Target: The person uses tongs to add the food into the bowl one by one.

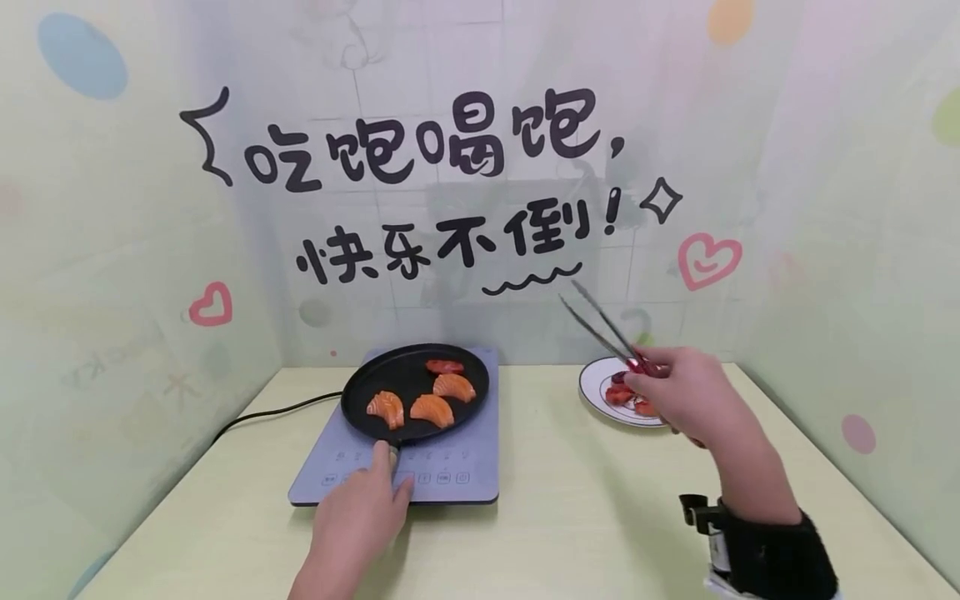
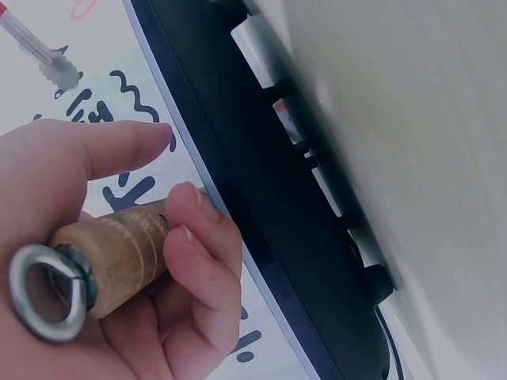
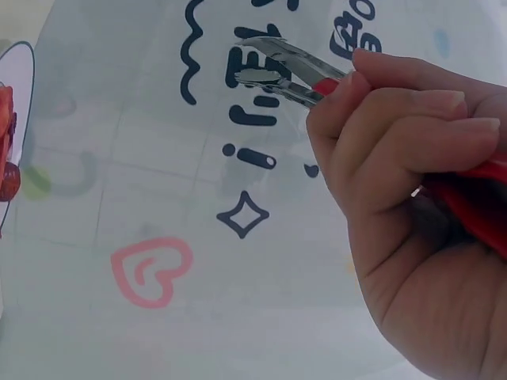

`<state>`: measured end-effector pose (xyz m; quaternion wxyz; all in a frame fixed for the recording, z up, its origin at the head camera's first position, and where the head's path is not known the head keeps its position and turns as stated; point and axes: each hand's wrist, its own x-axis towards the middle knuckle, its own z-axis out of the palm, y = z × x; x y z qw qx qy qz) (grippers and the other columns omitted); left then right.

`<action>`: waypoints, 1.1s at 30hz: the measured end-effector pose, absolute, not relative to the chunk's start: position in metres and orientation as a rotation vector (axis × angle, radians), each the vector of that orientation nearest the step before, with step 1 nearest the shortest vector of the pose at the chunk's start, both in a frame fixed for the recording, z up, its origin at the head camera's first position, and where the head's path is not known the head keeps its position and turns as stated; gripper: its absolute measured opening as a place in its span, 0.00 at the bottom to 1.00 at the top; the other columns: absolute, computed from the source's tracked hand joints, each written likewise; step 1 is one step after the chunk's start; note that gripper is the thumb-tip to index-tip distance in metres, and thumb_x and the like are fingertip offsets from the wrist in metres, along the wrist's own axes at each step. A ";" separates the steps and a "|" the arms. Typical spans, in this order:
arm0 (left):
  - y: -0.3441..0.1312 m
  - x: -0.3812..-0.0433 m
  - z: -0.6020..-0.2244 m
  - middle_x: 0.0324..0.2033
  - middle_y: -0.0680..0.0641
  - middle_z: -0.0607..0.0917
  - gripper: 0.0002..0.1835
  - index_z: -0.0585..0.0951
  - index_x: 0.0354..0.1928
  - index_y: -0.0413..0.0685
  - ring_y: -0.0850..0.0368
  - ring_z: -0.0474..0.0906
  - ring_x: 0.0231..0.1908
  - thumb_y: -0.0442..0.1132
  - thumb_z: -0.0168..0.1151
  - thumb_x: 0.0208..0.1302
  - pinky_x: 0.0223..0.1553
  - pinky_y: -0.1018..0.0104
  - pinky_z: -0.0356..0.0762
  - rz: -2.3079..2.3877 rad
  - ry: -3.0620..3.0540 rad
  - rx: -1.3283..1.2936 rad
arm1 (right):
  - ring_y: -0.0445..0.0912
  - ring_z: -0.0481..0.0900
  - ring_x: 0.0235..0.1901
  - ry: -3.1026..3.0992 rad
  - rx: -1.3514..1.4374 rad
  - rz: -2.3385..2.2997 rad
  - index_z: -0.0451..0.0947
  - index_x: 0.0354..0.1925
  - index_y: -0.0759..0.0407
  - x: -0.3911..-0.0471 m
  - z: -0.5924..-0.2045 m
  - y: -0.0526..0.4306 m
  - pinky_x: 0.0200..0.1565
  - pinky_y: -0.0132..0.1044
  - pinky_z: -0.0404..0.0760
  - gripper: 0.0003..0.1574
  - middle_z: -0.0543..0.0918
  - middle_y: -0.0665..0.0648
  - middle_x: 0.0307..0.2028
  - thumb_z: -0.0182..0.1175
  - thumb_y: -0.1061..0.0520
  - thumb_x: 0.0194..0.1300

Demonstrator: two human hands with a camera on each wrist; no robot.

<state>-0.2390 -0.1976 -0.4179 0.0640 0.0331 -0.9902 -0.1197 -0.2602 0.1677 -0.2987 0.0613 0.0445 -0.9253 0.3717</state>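
My left hand (image 1: 363,510) holds a black frying pan (image 1: 405,379) by its wooden handle (image 2: 119,253), fingers curled beneath it and a metal ring at the handle's end. In the pan lie three orange salmon-like slices (image 1: 432,411) and one darker red piece (image 1: 445,367). My right hand (image 1: 693,392) grips metal tongs (image 3: 289,71) with red handles, raised above the table. The tongs' tips stand apart with nothing between them. Partly behind that hand, a white plate (image 1: 596,392) carries several red food pieces (image 1: 619,394).
Under the pan, a flat induction cooker (image 1: 483,450) stands on the pale table (image 1: 555,517). Its black cable (image 1: 281,410) runs off to the left. Walls with printed lettering (image 1: 450,233) enclose the back and sides. A black band (image 1: 780,554) wraps the right wrist.
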 end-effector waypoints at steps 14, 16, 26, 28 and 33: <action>-0.199 -0.240 -0.421 0.18 0.46 0.75 0.29 0.63 0.61 0.43 0.53 0.69 0.16 0.53 0.57 0.66 0.14 0.60 0.63 -0.365 -2.991 0.111 | 0.43 0.65 0.11 -2.942 0.091 0.894 0.61 0.69 0.64 -0.259 -0.302 0.199 0.14 0.35 0.63 0.39 0.63 0.47 0.10 0.56 0.54 0.63; -0.199 -0.240 -0.421 0.18 0.46 0.75 0.29 0.64 0.61 0.43 0.53 0.69 0.16 0.53 0.57 0.66 0.14 0.59 0.63 -0.365 -2.979 0.104 | 0.43 0.66 0.11 -2.946 0.095 0.872 0.62 0.69 0.65 -0.259 -0.304 0.201 0.15 0.36 0.65 0.39 0.63 0.48 0.11 0.57 0.54 0.62; -0.198 -0.240 -0.419 0.21 0.45 0.77 0.30 0.63 0.62 0.43 0.53 0.69 0.16 0.53 0.57 0.66 0.15 0.59 0.64 -0.351 -2.980 0.118 | 0.41 0.61 0.10 -3.026 0.099 0.893 0.61 0.69 0.67 -0.252 -0.303 0.209 0.15 0.34 0.63 0.41 0.67 0.49 0.13 0.60 0.56 0.62; -0.198 -0.240 -0.419 0.21 0.44 0.77 0.30 0.63 0.62 0.43 0.52 0.69 0.16 0.53 0.57 0.67 0.15 0.59 0.64 -0.353 -2.981 0.121 | 0.41 0.61 0.10 -3.052 0.104 0.872 0.61 0.68 0.69 -0.249 -0.304 0.212 0.15 0.34 0.63 0.41 0.70 0.51 0.14 0.59 0.57 0.61; -0.198 -0.239 -0.420 0.23 0.44 0.78 0.30 0.63 0.62 0.44 0.52 0.69 0.17 0.53 0.57 0.67 0.15 0.59 0.64 -0.364 -2.987 0.132 | 0.41 0.61 0.11 -3.124 0.122 0.806 0.62 0.65 0.75 -0.243 -0.307 0.224 0.16 0.33 0.63 0.40 0.72 0.52 0.17 0.60 0.61 0.58</action>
